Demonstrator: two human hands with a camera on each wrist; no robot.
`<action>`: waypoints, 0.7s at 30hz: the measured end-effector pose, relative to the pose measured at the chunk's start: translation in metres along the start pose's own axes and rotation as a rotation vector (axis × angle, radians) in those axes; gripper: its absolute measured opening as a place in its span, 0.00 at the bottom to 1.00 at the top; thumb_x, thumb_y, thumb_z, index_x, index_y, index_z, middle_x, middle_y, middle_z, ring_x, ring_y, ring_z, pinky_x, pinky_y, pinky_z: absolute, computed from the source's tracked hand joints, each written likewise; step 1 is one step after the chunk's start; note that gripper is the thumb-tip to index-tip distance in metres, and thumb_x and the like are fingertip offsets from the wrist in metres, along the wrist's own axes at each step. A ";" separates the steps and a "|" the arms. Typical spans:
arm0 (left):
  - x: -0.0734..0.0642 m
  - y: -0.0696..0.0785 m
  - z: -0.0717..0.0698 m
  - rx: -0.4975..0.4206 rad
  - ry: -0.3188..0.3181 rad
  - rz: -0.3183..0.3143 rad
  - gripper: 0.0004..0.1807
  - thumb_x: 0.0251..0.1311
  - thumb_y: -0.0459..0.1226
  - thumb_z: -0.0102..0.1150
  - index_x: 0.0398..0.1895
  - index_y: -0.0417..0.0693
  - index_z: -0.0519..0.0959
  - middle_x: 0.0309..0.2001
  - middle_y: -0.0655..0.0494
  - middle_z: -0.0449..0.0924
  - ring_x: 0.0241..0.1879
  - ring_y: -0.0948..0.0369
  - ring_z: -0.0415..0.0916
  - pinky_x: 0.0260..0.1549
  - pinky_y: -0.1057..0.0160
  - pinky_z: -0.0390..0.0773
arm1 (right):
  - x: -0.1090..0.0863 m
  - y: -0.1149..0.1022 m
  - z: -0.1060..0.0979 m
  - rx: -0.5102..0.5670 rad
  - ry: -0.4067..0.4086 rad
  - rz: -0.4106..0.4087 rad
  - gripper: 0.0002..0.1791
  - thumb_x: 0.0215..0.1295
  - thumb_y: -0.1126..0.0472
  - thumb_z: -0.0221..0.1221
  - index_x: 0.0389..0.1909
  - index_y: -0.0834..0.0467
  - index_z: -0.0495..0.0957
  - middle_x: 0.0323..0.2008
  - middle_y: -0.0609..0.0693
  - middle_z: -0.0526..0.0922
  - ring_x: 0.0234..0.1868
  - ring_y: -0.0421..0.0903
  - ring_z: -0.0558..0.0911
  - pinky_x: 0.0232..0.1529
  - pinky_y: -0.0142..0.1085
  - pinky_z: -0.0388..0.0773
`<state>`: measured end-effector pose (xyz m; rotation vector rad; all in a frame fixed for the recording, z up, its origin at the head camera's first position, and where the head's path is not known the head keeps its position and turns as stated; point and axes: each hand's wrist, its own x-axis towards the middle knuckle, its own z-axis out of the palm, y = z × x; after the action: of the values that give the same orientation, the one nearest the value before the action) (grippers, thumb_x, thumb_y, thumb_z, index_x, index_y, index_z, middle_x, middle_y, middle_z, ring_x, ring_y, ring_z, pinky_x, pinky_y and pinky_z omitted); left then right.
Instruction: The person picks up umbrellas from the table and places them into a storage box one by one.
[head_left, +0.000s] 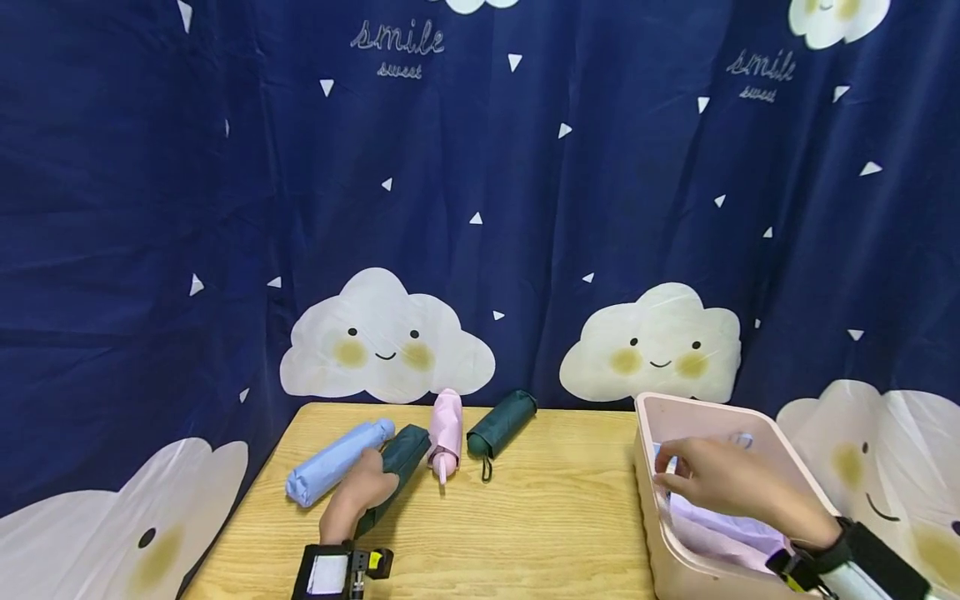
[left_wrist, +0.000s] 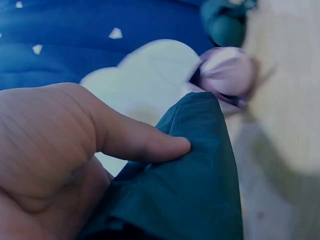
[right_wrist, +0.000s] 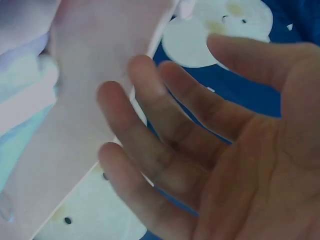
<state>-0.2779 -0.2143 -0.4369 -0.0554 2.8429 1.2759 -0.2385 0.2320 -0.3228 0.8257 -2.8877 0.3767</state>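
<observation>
My left hand (head_left: 360, 492) grips a folded dark green umbrella (head_left: 407, 452) at the left of the table, and the left wrist view shows the thumb laid along its fabric (left_wrist: 200, 165). To its left lies a folded light blue umbrella (head_left: 337, 462). A folded pink umbrella (head_left: 446, 425) and a second dark green umbrella (head_left: 501, 425), with a wrist loop, lie to its right. Over the pale pink bin (head_left: 658, 554) is my right hand (head_left: 716, 477). Its fingers (right_wrist: 150, 135) are spread, slightly bent, and hold nothing. Inside the bin, lavender and pink fabric (head_left: 723, 533) shows, partly hidden by the hand.
The wooden table (head_left: 540, 517) ends at a dark blue curtain (head_left: 480, 208) printed with clouds and triangles. The bin's tall walls rise at the table's right side. Some light blue material shows inside the bin near its left wall.
</observation>
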 end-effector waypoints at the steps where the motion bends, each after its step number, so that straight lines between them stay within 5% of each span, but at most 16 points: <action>1: -0.002 0.005 -0.001 -0.019 0.008 0.007 0.35 0.53 0.29 0.49 0.59 0.15 0.48 0.57 0.22 0.57 0.53 0.39 0.61 0.50 0.43 0.64 | 0.001 -0.005 0.000 0.000 0.036 -0.004 0.02 0.57 0.56 0.61 0.28 0.47 0.77 0.16 0.33 0.68 0.17 0.30 0.67 0.18 0.29 0.64; 5: -0.010 0.025 -0.006 -0.122 -0.001 0.020 0.38 0.61 0.35 0.50 0.62 0.17 0.43 0.62 0.22 0.49 0.61 0.36 0.52 0.55 0.40 0.58 | 0.004 -0.026 0.001 0.013 0.184 -0.032 0.04 0.56 0.60 0.62 0.29 0.48 0.77 0.16 0.32 0.69 0.18 0.29 0.68 0.19 0.28 0.66; 10: -0.019 0.048 -0.006 -0.276 0.000 0.076 0.32 0.63 0.38 0.51 0.61 0.24 0.53 0.53 0.30 0.63 0.49 0.45 0.68 0.43 0.50 0.71 | 0.013 -0.049 0.008 0.116 0.255 -0.090 0.05 0.57 0.61 0.62 0.33 0.50 0.77 0.15 0.32 0.70 0.16 0.29 0.69 0.19 0.28 0.67; 15: -0.029 0.073 -0.002 -0.464 -0.052 0.103 0.31 0.66 0.41 0.48 0.62 0.28 0.52 0.46 0.35 0.69 0.37 0.52 0.75 0.32 0.56 0.75 | 0.021 -0.070 0.024 0.338 0.176 -0.092 0.10 0.60 0.59 0.61 0.42 0.55 0.75 0.19 0.36 0.75 0.17 0.32 0.73 0.19 0.30 0.70; 21: -0.042 0.102 0.014 -0.521 -0.015 0.156 0.33 0.65 0.47 0.50 0.62 0.30 0.56 0.51 0.38 0.68 0.46 0.50 0.71 0.43 0.52 0.70 | 0.030 -0.092 0.040 0.647 0.024 0.004 0.26 0.64 0.56 0.57 0.60 0.63 0.65 0.36 0.49 0.81 0.31 0.42 0.81 0.26 0.36 0.77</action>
<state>-0.2406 -0.1350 -0.3684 0.1684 2.4603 2.0019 -0.2166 0.1308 -0.3369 0.8701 -2.7500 1.3493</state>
